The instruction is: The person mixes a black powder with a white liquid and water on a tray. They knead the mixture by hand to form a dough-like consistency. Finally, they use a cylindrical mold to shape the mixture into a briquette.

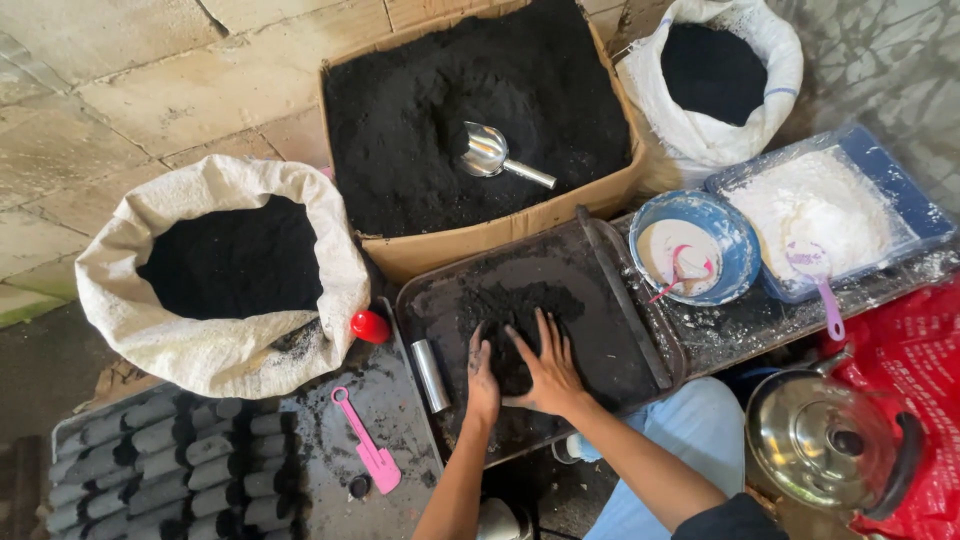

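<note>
A paved stone floor (150, 90) carries the whole workplace, with a low, soot-blackened tabletop (740, 325) near the person's knees. On it lies a dark metal tray (620, 350), and in the tray's middle sits a mound of black powder (520, 310), damp-looking and clumped. The left hand (483, 375) stands on its edge against the mound's left flank, fingers together and loosely curved; the right hand (548, 365) lies flat and open on top of it, fingers spread and pointing away from the person. Neither hand grips anything; both press into the powder. The step in hand looks like gathering and kneading the mound into one mass, and the next move would seem to call for drawing the loose edges inward with both palms. The mound is broadly round, slightly longer from left to right across the tray, with no clear pointing end. Just left of the left hand a short metal tube (431, 375) lies with its long axis running towards and away from the person. Nearby stand a cardboard box (480, 240) of powder with a metal scoop (490, 152), two white sacks, a blue bowl (740, 240), and rows of pressed black cylinders (170, 465).
</note>
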